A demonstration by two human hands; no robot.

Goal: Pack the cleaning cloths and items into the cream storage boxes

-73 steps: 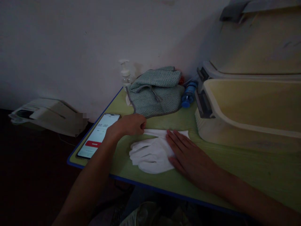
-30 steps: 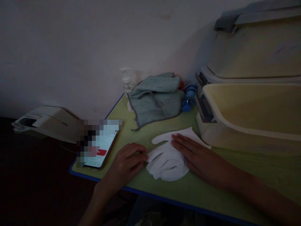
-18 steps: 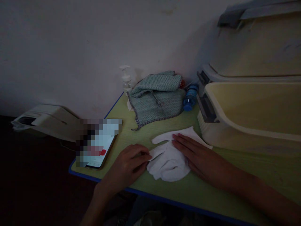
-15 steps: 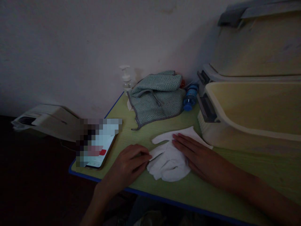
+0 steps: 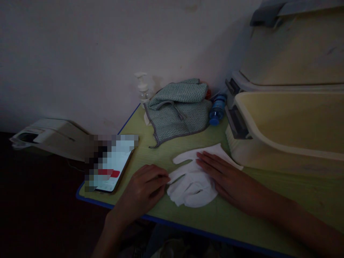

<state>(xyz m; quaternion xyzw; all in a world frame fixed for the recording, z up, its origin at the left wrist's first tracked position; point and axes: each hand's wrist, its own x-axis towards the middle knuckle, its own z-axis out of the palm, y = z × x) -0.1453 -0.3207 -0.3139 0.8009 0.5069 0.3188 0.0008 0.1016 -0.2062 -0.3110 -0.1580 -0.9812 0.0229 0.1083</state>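
Observation:
A white cloth glove (image 5: 192, 184) lies on the table, with its thumb and one finger spread and the other fingers bunched at the near side. My left hand (image 5: 147, 188) pinches the tip of one glove finger between thumb and fingertips. Flat across the glove, toward its cuff, rests my right hand (image 5: 225, 177), its fingers stretched out and pressing the fabric down. The palm side of that hand is hidden.
A phone (image 5: 114, 168) with a lit screen lies at the table's left edge. Behind are a pump bottle (image 5: 143, 89), a grey-green cloth (image 5: 182, 116) and a blue-capped bottle (image 5: 217, 110). An open cream storage bin (image 5: 255, 154) stands right. A white box (image 5: 59, 134) sits beyond the table.
My left hand has moved slightly left, drawing the pinched glove finger out straighter. My right hand stays in place on the glove.

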